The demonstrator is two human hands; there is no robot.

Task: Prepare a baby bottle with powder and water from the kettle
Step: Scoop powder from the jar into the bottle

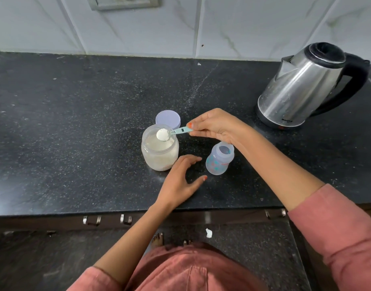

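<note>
Above jar (159,156) mouth: right hand (214,127) pinches heaped scoop (162,134); left hand (180,181) wide, empty. Risk: spill crossing to bottle (219,160), apparently unheld.

Black speckled counter (75,133) with open powder jar (159,158), lilac lid (167,122), uncapped baby bottle (219,162), steel kettle (300,87) at right.

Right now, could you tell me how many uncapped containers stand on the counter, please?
2: the powder jar by the left hand, and the baby bottle near the right hand.
</note>
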